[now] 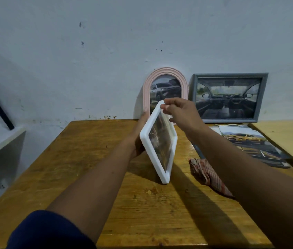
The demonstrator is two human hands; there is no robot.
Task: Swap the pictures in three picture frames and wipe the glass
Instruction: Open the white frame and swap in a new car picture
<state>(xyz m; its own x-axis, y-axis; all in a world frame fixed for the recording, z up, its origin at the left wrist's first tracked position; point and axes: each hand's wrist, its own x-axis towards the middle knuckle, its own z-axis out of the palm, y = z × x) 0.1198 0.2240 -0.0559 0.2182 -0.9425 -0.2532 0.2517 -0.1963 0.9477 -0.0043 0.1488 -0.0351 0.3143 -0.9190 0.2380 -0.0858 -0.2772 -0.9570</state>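
The top corner of the white frame (160,141) is pinched by the right hand (181,112), while its back is propped by the left hand (139,135), fingers seemingly straight. The frame is stood tilted on one lower corner, mid surface (88,159). That corner is best kept planted if the frame is laid face down. The cloth (208,173) is found just right of it.

We see a wooden table (81,159): pink frame (146,90) and grey frame (230,74) at back edge, prints (253,142) and checked cloth (208,173) by right edge, white frame (160,169) on one corner mid-table.
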